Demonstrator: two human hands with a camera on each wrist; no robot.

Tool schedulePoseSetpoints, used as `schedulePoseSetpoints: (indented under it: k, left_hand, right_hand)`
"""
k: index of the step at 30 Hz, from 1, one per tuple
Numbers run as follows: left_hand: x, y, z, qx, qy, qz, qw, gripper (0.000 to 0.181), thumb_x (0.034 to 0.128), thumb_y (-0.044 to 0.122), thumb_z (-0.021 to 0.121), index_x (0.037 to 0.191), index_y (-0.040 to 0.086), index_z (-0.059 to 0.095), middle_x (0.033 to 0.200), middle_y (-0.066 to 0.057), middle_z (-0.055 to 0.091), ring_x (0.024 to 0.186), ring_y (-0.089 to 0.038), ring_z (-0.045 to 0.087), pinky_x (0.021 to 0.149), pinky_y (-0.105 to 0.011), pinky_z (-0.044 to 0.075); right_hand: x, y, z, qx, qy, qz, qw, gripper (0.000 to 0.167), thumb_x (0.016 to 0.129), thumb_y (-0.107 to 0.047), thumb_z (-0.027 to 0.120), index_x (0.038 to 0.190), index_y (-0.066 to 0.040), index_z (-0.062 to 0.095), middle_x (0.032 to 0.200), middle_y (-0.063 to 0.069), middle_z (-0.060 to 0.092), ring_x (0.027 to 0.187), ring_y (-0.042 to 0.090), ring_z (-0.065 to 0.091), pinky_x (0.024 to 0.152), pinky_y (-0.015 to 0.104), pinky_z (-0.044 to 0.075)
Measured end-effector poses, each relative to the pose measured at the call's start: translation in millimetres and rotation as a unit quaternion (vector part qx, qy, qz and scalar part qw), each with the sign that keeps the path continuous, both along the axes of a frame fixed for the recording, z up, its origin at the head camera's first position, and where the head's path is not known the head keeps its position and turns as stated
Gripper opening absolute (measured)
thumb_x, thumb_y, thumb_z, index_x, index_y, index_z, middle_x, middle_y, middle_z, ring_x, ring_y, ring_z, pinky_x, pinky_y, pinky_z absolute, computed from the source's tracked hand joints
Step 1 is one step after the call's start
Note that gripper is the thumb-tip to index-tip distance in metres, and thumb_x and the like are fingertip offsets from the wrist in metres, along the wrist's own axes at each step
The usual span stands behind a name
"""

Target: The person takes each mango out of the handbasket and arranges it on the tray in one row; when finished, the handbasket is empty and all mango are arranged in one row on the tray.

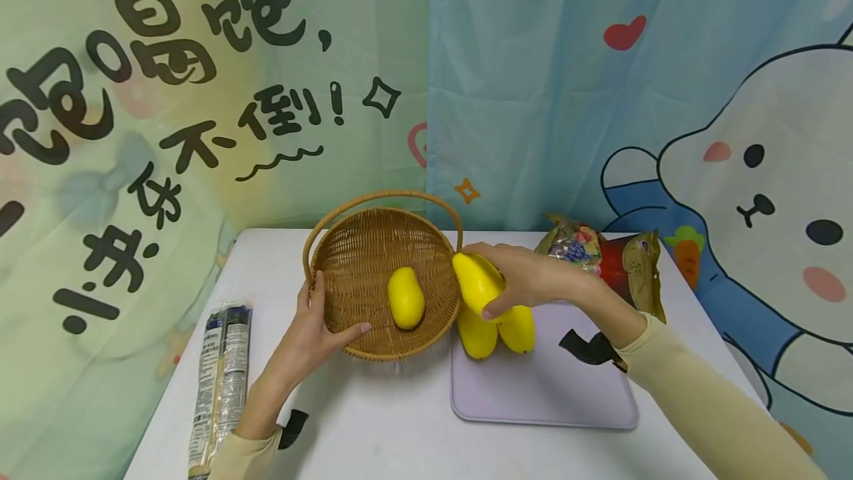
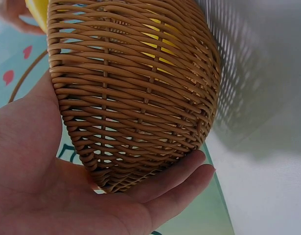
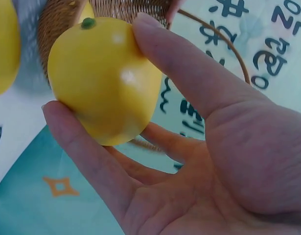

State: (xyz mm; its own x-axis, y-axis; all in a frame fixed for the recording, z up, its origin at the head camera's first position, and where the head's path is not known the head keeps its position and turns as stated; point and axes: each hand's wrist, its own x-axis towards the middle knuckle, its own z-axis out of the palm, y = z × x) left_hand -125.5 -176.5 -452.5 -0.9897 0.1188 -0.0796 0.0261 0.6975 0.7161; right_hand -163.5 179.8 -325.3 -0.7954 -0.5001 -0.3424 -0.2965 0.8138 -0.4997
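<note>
While my left grip (image 1: 325, 335) holds the wicker basket (image 1: 353, 276), I have a yellow fruit (image 1: 477, 281) pinched between thumb and fingers of my right grip (image 1: 529, 276), near the basket's right rim.

Wicker basket (image 1: 353, 295): brown, handle arched at top, mouth toward viewer, centre of head frame; one yellow fruit (image 1: 406, 298) inside. Second fruit (image 1: 475, 284): glossy yellow, green stem nub, held beside basket's right rim, partly hiding two more yellow fruits (image 1: 517, 330) below.
</note>
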Motion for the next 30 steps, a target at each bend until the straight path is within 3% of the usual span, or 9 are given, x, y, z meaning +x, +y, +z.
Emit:
schedulePoseSetpoints:
  k: [7, 15, 21, 30]
  left_hand:
    - [-0.7, -0.2, 0.1, -0.001, -0.002, 0.001, 1.0, 0.128, 0.0821, 0.061, 0.077, 0.163, 0.009, -0.007, 0.168, -0.027, -0.007, 0.142, -0.053, 0.038, 0.111, -0.061, 0.04]
    - [-1.7, -0.6, -0.3, -0.002, -0.003, -0.001, 1.0, 0.128, 0.0823, 0.061, 0.077, 0.163, 0.009, -0.007, 0.167, -0.027, -0.008, 0.142, -0.054, 0.038, 0.111, -0.06, 0.04]
    - [-0.9, -0.8, -1.2, -0.004, -0.002, -0.002, 1.0, 0.128, 0.082, 0.062, 0.076, 0.163, 0.009, -0.007, 0.167, -0.027, -0.007, 0.14, -0.054, 0.039, 0.109, -0.061, 0.042]
    - [0.1, -0.6, 0.1, -0.002, 0.002, -0.001, 1.0, 0.128, 0.0821, 0.063, 0.076, 0.163, 0.009, -0.007, 0.167, -0.028, -0.006, 0.139, -0.055, 0.041, 0.108, -0.061, 0.043]
  right_hand:
    - [3.7, 41.5, -0.3, -0.004, 0.018, -0.032, 0.9993, 0.096, 0.081, -0.034, 0.087, 0.157, -0.011, 0.033, 0.144, 0.018, 0.054, 0.111, 0.028, 0.06, 0.092, 0.048, 0.056]
    - [7.6, 82.7, -16.3, -0.031, -0.013, -0.082, 0.996, 0.098, 0.081, -0.036, 0.086, 0.157, -0.008, 0.031, 0.142, 0.025, 0.05, 0.109, 0.032, 0.058, 0.089, 0.047, 0.058]
    - [13.5, 109.3, -42.8, -0.029, -0.039, -0.122, 0.9913, 0.1, 0.081, -0.04, 0.086, 0.157, -0.008, 0.029, 0.14, 0.025, 0.05, 0.108, 0.033, 0.056, 0.086, 0.046, 0.058]
    - [26.9, 128.0, -91.0, -0.054, -0.059, -0.142, 0.9866, 0.1, 0.081, -0.036, 0.086, 0.155, -0.001, 0.03, 0.143, 0.033, 0.046, 0.114, 0.04, 0.055, 0.079, 0.041, 0.061]
